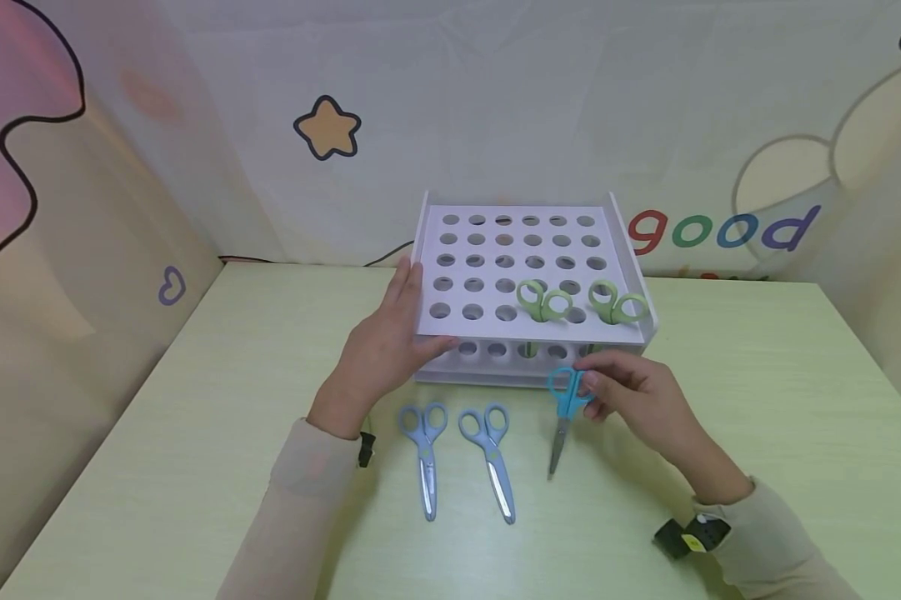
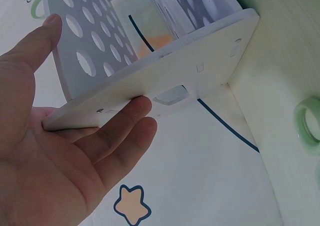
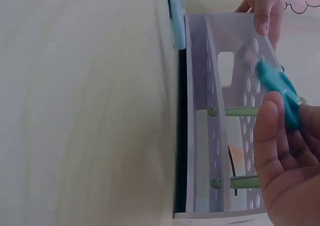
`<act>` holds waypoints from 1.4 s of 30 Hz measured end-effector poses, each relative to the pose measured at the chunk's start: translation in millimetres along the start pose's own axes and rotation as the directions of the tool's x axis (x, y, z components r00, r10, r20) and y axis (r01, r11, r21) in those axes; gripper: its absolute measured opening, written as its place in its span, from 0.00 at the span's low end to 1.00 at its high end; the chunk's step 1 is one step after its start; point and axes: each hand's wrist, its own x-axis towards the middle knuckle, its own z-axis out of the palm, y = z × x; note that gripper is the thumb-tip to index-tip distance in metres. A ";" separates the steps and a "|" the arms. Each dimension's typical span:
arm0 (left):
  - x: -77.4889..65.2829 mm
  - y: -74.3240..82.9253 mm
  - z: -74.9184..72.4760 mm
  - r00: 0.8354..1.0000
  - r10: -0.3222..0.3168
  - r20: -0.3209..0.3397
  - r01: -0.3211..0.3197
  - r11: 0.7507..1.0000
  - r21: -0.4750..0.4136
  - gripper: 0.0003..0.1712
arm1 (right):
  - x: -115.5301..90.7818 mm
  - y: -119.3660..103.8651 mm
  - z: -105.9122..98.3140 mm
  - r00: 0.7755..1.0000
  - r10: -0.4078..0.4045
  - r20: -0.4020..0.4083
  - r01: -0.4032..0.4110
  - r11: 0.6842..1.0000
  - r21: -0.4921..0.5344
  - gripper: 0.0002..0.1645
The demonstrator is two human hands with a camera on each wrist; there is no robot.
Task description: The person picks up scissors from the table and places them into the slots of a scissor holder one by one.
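Above the pale green table [image 1: 195, 458], your right hand [image 1: 654, 407] pinches the turquoise-handled metal scissors [image 1: 568, 408] near the front edge of the white round-holed rack [image 1: 520, 250]; your left hand [image 1: 378, 346], thumb apart from fingers, grips its left side.

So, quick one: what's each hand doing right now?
Left hand: holding the white rack by its side.
Right hand: holding the bright blue scissors by the handle.
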 end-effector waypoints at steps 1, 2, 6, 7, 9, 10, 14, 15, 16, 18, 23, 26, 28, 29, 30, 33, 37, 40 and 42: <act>-0.1 0.2 -0.3 1.000 0.001 -0.001 -0.001 1.000 0.001 0.63 | 0.1 -1.7 -0.2 1.000 -0.001 -0.006 0.001 1.000 0.007 0.11; 0.0 0.5 -0.6 1.000 0.002 -0.002 -0.002 1.000 0.002 0.63 | 0.3 -3.5 -0.1 1.000 -0.006 -0.012 0.006 1.000 0.021 0.10; -0.2 0.5 -1.4 1.000 0.003 -0.005 -0.003 1.000 -0.004 0.63 | -0.2 -8.5 -0.5 1.000 0.008 -0.024 -0.007 0.998 0.060 0.10; -0.3 0.4 -1.5 1.000 0.003 -0.006 -0.003 1.000 -0.008 0.63 | -0.5 -9.6 -0.7 1.000 0.016 -0.026 -0.014 0.998 0.063 0.09; -0.6 0.4 -1.5 1.000 0.001 -0.005 -0.001 1.000 -0.015 0.63 | -1.5 -11.9 -1.1 0.999 0.031 -0.031 -0.029 0.998 0.064 0.09; -0.7 0.3 -1.4 1.000 0.002 -0.005 -0.002 1.000 -0.018 0.63 | -1.9 -13.3 -1.3 0.999 0.037 -0.034 -0.035 0.998 0.061 0.08; -1.0 -0.7 -0.6 1.000 0.002 -0.008 -0.002 1.000 -0.030 0.62 | -2.7 -20.5 -1.2 0.998 0.059 -0.038 -0.057 0.997 0.051 0.09; -1.0 -1.0 -0.6 1.000 0.002 -0.009 -0.002 0.999 -0.032 0.62 | -2.6 -22.4 -1.0 0.997 0.065 -0.038 -0.063 0.997 0.048 0.10; -1.1 -1.4 -0.5 1.000 0.000 -0.010 0.000 0.999 -0.034 0.62 | -2.5 -24.2 -0.7 0.997 0.072 -0.038 -0.070 0.997 0.044 0.10; -1.2 -1.7 -0.8 1.000 -0.005 -0.008 0.005 0.999 -0.034 0.63 | -2.2 -27.1 -0.1 0.996 0.085 -0.039 -0.084 0.996 0.037 0.12; -1.2 -2.0 -1.5 1.000 -0.013 -0.001 0.013 0.999 -0.034 0.63 | -1.7 -30.3 0.2 0.996 0.087 -0.037 -0.086 0.996 0.033 0.12; -0.6 -1.8 -1.2 1.000 -0.010 0.003 0.010 0.999 -0.035 0.63 | -0.7 -30.9 -0.6 0.997 0.057 -0.047 -0.055 0.998 0.042 0.10; 0.0 -1.5 -1.2 1.000 -0.005 0.005 0.005 0.999 -0.032 0.63 | 0.5 -31.4 -1.0 0.998 0.034 -0.061 -0.030 0.998 0.057 0.09; 0.3 -1.4 -1.3 1.000 -0.003 0.004 0.003 1.000 -0.030 0.63 | 1.1 -31.9 -1.3 0.997 0.023 -0.069 -0.018 0.998 0.067 0.08; 0.6 -1.4 -1.2 1.000 -0.002 0.001 0.002 1.000 -0.027 0.63 | 1.9 -32.5 -1.6 0.997 0.014 -0.076 -0.008 0.997 0.080 0.08; 1.2 -1.2 -1.5 1.000 -0.003 -0.003 0.003 1.000 -0.022 0.63 | 5.0 -35.5 -2.9 0.996 -0.025 -0.081 0.035 0.991 0.131 0.07; 1.6 -1.2 -1.4 1.000 -0.012 -0.003 0.012 1.000 -0.016 0.63 | 10.1 -41.9 -3.6 0.993 -0.089 -0.075 0.103 0.974 0.203 0.07; 1.4 -1.1 -2.0 1.000 -0.017 -0.004 0.017 1.000 -0.007 0.63 | 14.4 -47.0 -2.1 0.989 -0.123 -0.077 0.138 0.963 0.232 0.07; 1.6 -1.0 -2.1 1.000 -0.017 -0.009 0.017 1.000 -0.002 0.63 | 17.3 -50.3 -0.3 0.987 -0.135 -0.084 0.151 0.961 0.233 0.09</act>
